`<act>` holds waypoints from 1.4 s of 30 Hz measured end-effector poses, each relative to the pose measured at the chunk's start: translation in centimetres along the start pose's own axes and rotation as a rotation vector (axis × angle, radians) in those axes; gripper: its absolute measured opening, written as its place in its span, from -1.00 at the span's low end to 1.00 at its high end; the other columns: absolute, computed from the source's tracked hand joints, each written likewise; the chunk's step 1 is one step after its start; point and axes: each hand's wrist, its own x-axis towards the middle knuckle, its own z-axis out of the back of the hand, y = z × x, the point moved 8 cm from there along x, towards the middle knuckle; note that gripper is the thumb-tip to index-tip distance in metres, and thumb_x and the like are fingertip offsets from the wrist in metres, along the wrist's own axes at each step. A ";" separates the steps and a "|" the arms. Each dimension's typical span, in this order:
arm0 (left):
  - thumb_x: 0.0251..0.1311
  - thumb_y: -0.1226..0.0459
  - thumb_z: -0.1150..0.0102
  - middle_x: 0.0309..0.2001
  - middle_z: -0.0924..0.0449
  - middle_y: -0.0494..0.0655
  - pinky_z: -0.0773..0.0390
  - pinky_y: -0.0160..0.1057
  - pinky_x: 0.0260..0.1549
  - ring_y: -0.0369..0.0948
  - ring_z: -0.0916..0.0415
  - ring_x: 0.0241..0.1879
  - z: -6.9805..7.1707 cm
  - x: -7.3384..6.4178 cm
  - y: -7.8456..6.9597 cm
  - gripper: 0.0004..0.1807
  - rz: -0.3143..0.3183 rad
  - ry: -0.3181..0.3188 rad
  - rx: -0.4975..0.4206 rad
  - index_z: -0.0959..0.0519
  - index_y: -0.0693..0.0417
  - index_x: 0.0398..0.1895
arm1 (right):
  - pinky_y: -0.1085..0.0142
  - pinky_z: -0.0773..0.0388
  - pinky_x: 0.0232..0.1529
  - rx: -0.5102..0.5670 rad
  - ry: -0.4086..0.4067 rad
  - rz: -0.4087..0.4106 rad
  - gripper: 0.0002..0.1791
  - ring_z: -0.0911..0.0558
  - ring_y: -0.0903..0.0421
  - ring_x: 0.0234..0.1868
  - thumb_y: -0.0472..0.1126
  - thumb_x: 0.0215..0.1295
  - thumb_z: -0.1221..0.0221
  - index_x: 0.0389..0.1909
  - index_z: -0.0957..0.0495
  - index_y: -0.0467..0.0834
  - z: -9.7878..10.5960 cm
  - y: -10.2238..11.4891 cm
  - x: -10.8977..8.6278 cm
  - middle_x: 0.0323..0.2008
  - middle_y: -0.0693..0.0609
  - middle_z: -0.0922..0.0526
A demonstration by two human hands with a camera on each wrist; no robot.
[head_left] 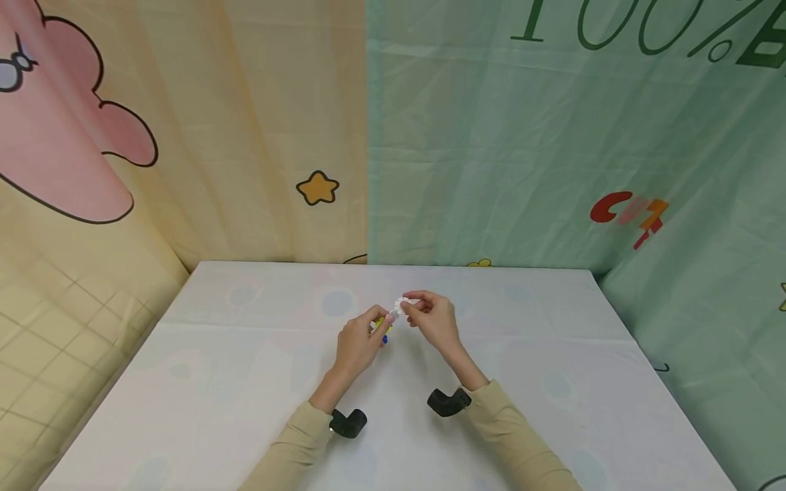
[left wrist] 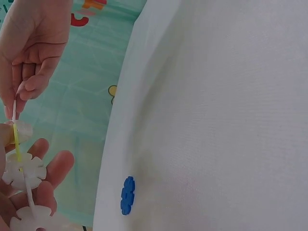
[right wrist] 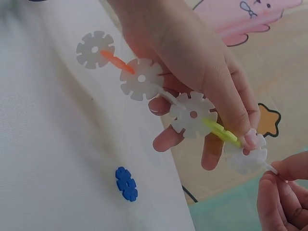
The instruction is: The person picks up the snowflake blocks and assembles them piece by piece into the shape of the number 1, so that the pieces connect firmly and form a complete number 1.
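My left hand (head_left: 357, 344) holds a chain of slotted plastic snowflake discs, its thumb pressing the white end disc (right wrist: 257, 156) against the fingers. White discs (right wrist: 153, 72) alternate with thinner-looking ones seen edge-on: an orange disc (right wrist: 117, 61), a white one and a yellow disc (right wrist: 222, 132). The chain's orange end trails over the left fingers toward the wrist. At the other end my right hand (head_left: 437, 324) pinches a white disc (right wrist: 270, 167) between thumb and fingertips. That disc stands edge-on at the rim of the end disc, largely covered by the fingers.
A blue snowflake disc (left wrist: 127, 195) lies on the white-covered table (head_left: 522, 423) below the hands. Printed curtains (head_left: 479, 150) hang behind the table and at its sides. Each wrist carries a black camera mount (head_left: 350, 424).
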 end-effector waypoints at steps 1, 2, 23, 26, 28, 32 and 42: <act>0.32 0.06 -0.10 -0.47 -0.64 -0.04 -0.29 -0.38 -0.70 -0.35 -0.36 -0.73 0.0 0.0 0.0 -0.83 0.000 0.001 0.000 -0.56 -0.08 -0.28 | 0.33 -0.61 -0.49 -0.003 0.002 -0.002 -0.77 -0.59 0.19 -0.64 -0.23 0.20 -0.30 -0.15 -0.66 -0.25 0.0 0.0 0.0 -0.56 -0.15 -0.65; 0.32 0.06 -0.10 -0.48 -0.64 -0.04 -0.29 -0.38 -0.70 -0.35 -0.36 -0.73 0.0 0.0 0.0 -0.83 -0.001 0.001 -0.001 -0.56 -0.08 -0.27 | 0.32 -0.61 -0.49 -0.008 0.003 -0.003 -0.77 -0.58 0.20 -0.65 -0.22 0.20 -0.30 -0.15 -0.67 -0.24 -0.1 0.0 0.0 -0.57 -0.14 -0.65; 0.29 0.07 -0.12 -0.65 -0.58 -0.11 -0.26 -0.40 -0.68 -0.35 -0.46 -0.70 -0.3 -0.2 -0.3 -0.83 -0.037 -0.032 -0.009 -0.58 -0.07 -0.34 | 0.46 -0.55 -0.54 0.079 0.050 -0.095 -0.77 -0.58 0.21 -0.66 -0.26 0.19 -0.30 -0.17 -0.66 -0.30 -0.6 -1.4 -0.2 -0.48 -0.34 -0.66; 0.30 0.07 -0.12 -0.58 -0.61 -0.10 -0.26 -0.40 -0.68 -0.43 -0.41 -0.71 -0.5 -0.1 -0.4 -0.83 -0.043 -0.016 0.006 -0.57 -0.06 -0.30 | 0.45 -0.58 -0.51 0.075 0.050 -0.097 -0.74 -0.62 0.14 -0.62 -0.22 0.20 -0.30 -0.15 -0.66 -0.29 -0.4 -1.6 -0.2 -0.46 -0.30 -0.67; 0.30 0.07 -0.12 -0.51 -0.64 -0.09 -0.27 -0.40 -0.68 -0.44 -0.40 -0.72 -0.4 0.1 -0.6 -0.82 -0.049 -0.008 0.015 -0.57 -0.05 -0.24 | 0.44 -0.60 -0.48 0.069 0.062 -0.098 -0.73 -0.64 0.13 -0.59 -0.21 0.22 -0.29 -0.12 -0.65 -0.29 -0.4 -1.7 -0.1 -0.45 -0.26 -0.68; 0.30 0.09 -0.13 -0.40 -0.68 -0.09 -0.29 -0.40 -0.67 -0.44 -0.42 -0.72 -0.3 0.3 -0.8 -0.78 -0.064 -0.002 0.045 -0.53 -0.03 -0.09 | 0.41 -0.63 -0.42 0.065 0.105 -0.110 -0.72 -0.62 0.20 -0.53 -0.21 0.31 -0.20 -0.04 -0.63 -0.26 -0.5 -1.9 0.0 -0.38 -0.23 -0.67; 0.31 0.07 -0.13 -0.27 -0.73 -0.01 -0.34 -0.37 -0.67 -0.23 -0.56 -0.68 -0.1 1.0 -0.2 -0.65 -0.039 0.090 0.009 -0.56 -0.12 0.12 | 0.37 -0.65 -0.35 0.121 0.128 -0.164 -0.68 -0.59 0.26 -0.51 -0.29 0.31 -0.18 0.06 -0.56 -0.28 -0.8 -2.3 0.3 -0.27 -0.40 -0.62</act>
